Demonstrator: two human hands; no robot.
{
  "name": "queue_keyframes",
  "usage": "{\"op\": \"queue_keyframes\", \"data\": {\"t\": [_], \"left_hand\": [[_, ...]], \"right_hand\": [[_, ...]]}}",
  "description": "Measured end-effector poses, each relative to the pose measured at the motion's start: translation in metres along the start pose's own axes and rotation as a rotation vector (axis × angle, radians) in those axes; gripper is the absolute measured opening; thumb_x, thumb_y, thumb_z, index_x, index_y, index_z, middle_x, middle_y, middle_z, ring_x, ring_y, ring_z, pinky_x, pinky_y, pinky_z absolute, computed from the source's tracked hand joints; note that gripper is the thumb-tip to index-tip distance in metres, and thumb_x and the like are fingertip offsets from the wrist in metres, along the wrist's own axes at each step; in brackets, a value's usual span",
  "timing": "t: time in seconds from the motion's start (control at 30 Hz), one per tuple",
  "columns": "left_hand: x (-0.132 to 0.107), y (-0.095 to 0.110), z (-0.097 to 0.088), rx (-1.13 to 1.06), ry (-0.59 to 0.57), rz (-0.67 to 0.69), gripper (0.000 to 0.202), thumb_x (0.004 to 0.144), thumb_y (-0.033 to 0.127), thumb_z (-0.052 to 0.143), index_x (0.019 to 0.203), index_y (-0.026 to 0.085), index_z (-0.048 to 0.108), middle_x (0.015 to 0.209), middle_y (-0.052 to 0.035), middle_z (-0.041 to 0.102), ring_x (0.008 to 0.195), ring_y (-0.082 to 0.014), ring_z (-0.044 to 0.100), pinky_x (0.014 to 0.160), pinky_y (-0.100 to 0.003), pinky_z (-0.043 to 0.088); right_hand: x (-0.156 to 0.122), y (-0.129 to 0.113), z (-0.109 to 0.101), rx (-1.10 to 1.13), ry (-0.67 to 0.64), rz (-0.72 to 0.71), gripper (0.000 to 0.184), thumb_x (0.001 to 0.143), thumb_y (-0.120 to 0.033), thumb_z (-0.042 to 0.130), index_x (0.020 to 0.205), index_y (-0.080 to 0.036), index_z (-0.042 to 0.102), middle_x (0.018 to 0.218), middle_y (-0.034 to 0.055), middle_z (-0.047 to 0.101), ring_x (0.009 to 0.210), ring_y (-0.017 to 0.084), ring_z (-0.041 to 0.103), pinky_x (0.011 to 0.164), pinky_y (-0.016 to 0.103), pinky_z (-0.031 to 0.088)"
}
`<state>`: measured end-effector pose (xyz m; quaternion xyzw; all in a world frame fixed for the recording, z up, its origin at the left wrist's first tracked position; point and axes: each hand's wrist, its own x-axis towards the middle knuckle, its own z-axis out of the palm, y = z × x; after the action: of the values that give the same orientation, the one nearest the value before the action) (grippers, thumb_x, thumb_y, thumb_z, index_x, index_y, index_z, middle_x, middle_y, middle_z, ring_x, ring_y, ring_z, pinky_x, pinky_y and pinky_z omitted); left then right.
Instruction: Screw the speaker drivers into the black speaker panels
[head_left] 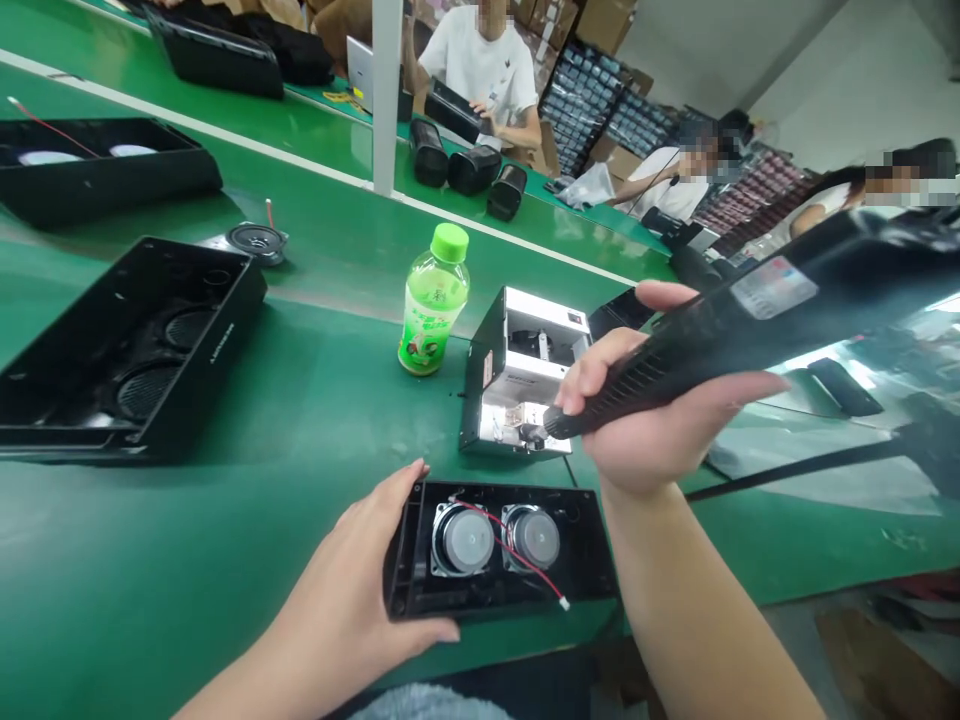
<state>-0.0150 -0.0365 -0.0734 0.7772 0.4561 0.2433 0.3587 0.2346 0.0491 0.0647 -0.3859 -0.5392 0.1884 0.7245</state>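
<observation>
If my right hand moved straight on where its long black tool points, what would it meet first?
Likely the boxy black-and-silver machine: the narrow tip of the tool in your right hand overlaps its lower front in this view, though depth leaves contact unclear.

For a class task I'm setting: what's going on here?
The person's left hand has one end of a black housing in its grip, with two speakers sitting inside. The right hand holds a black handheld tool, its tip by the front of a small boxy machine; whether they touch is unclear.
</observation>
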Motion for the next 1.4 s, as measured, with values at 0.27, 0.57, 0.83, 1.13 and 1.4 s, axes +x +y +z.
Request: {"op": "queue_keyframes", "data": {"t": [0.27, 0.57, 0.83, 1.13, 1.4], "left_hand": [[0.002, -0.004, -0.002, 0.000, -0.055, 0.010, 0.138, 0.075, 0.056, 0.099, 0.178, 0.043, 0.008, 0.180, -0.0143, 0.043, 0.161, -0.0477, 0.048, 0.126, -0.070, 0.050], [0.000, -0.009, 0.004, -0.040, -0.037, 0.026, 0.142, 0.071, 0.054, 0.102, 0.179, 0.042, 0.010, 0.180, -0.0118, 0.043, 0.162, -0.0449, 0.048, 0.128, -0.066, 0.050], [0.002, -0.012, 0.007, -0.042, -0.008, 0.043, 0.144, 0.070, 0.053, 0.103, 0.179, 0.043, 0.009, 0.181, -0.0097, 0.042, 0.162, -0.0435, 0.048, 0.129, -0.065, 0.049], [0.003, -0.011, 0.004, -0.015, -0.040, 0.033, 0.143, 0.072, 0.054, 0.102, 0.177, 0.046, 0.005, 0.181, -0.0088, 0.042, 0.163, -0.0419, 0.047, 0.129, -0.066, 0.049], [0.005, -0.006, 0.002, -0.019, -0.060, 0.088, 0.146, 0.068, 0.064, 0.102, 0.177, 0.038, 0.009, 0.181, -0.0157, 0.041, 0.164, -0.0434, 0.044, 0.131, -0.067, 0.046]], "right_hand": [[-0.003, -0.009, -0.006, -0.029, 0.120, 0.019, 0.089, 0.089, -0.100, 0.038, 0.123, -0.026, 0.073, 0.051, -0.0063, 0.056, 0.032, 0.016, 0.046, 0.030, 0.029, 0.037], [-0.002, -0.006, 0.000, -0.072, 0.067, 0.082, 0.076, 0.096, -0.092, 0.044, 0.122, -0.024, 0.065, 0.055, -0.0071, 0.057, 0.039, 0.017, 0.053, 0.038, 0.030, 0.040], [-0.004, -0.003, -0.002, -0.058, -0.013, 0.045, 0.081, 0.094, -0.093, 0.046, 0.133, -0.024, 0.064, 0.058, -0.0074, 0.060, 0.040, 0.017, 0.053, 0.039, 0.032, 0.042], [-0.014, -0.013, -0.010, 0.006, 0.070, 0.207, 0.085, 0.091, -0.095, 0.048, 0.138, -0.026, 0.066, 0.059, -0.0066, 0.060, 0.040, 0.015, 0.052, 0.039, 0.027, 0.043], [-0.063, -0.080, 0.001, 0.251, -0.141, 0.256, 0.068, 0.098, -0.085, 0.052, 0.140, -0.036, 0.073, 0.067, 0.0003, 0.073, 0.047, 0.019, 0.060, 0.052, 0.036, 0.054]]}}
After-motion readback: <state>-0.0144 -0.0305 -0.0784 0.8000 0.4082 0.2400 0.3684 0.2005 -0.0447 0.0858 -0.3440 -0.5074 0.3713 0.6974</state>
